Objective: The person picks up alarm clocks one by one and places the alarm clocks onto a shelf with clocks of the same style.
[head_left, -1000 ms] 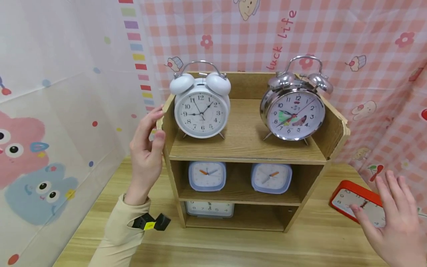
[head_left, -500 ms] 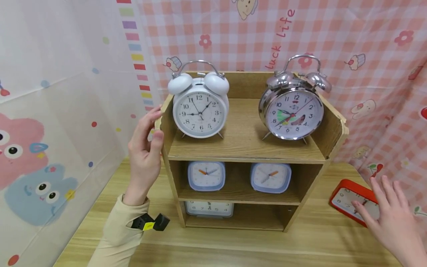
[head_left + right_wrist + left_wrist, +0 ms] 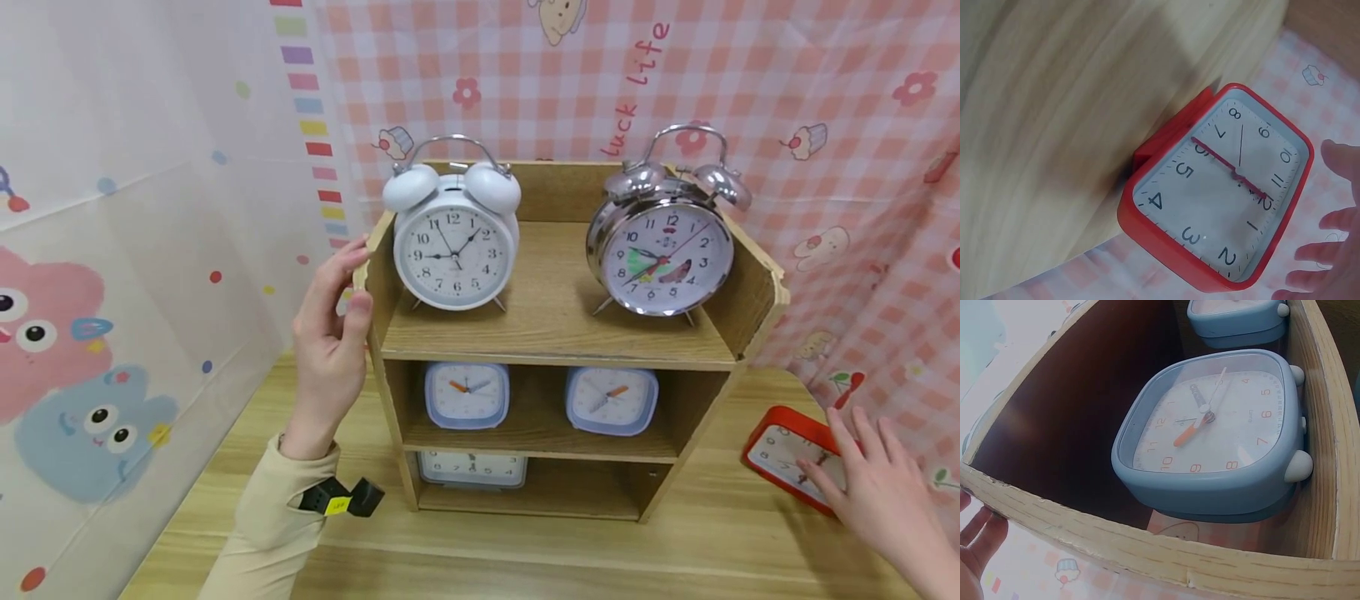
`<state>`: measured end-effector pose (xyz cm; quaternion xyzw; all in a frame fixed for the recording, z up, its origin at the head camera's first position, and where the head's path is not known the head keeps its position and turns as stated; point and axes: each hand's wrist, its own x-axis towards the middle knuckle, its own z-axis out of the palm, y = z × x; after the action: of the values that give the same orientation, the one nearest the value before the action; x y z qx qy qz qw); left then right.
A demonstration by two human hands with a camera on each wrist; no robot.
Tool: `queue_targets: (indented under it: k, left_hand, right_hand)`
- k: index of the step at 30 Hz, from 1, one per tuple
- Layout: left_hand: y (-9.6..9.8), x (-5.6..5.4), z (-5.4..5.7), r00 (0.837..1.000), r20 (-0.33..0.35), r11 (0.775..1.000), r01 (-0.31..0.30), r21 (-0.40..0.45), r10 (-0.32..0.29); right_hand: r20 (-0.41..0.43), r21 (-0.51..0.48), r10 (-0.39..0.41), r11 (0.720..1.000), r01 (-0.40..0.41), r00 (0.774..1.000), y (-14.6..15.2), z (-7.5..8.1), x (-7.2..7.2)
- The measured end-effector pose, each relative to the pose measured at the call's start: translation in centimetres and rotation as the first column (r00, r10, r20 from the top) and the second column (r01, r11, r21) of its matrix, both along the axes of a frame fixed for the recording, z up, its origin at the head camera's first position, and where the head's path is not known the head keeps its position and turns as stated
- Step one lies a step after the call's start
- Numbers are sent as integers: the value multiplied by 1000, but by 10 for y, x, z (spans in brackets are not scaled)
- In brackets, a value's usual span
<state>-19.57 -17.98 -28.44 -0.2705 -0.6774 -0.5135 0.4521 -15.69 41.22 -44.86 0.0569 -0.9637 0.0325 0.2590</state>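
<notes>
My left hand [image 3: 328, 354] rests against the left side panel of a wooden shelf unit [image 3: 555, 333], its fingertips and thumb at the panel's edge. In the left wrist view, fingers [image 3: 991, 534] touch the panel's outer edge near a blue alarm clock [image 3: 1200, 472]. My right hand [image 3: 885, 492] reaches over the right end of a red alarm clock [image 3: 776, 454], fingers spread and holding nothing. That end is hidden by the hand in the head view. Seen from the right wrist, the fingers [image 3: 1319, 252] are apart from the clock's top side, which faces them.
On the top shelf stand a white twin-bell clock [image 3: 456, 250] and a silver twin-bell clock [image 3: 663, 258]. Two blue clocks occupy the middle shelf; another clock [image 3: 472, 469] is at the bottom left. A checked cloth [image 3: 555, 100] hangs behind. The wooden table [image 3: 525, 558] extends in front.
My right hand has moved a little to the left, closer over the red alarm clock. My left hand stays at the shelf's side panel, and the clocks have not moved.
</notes>
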Motion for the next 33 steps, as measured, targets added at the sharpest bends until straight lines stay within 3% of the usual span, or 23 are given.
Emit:
queue_targets:
  k: [14,24,33]
  left_hand:
    - [0,-1,0,1000,13,1000,4,-16,-4]
    - [1,-2,-1,1000,8,1000,8,-13,-8]
    - [0,-2,-1,1000,-6,1000,14,1,-14]
  right_hand:
    - [108,33,11,999,-15,994,5,0,-9]
    - [39,41,76,996,-78,996,6,-8,-13]
    - [93,52,38,998,-43,995,8,-11,-18]
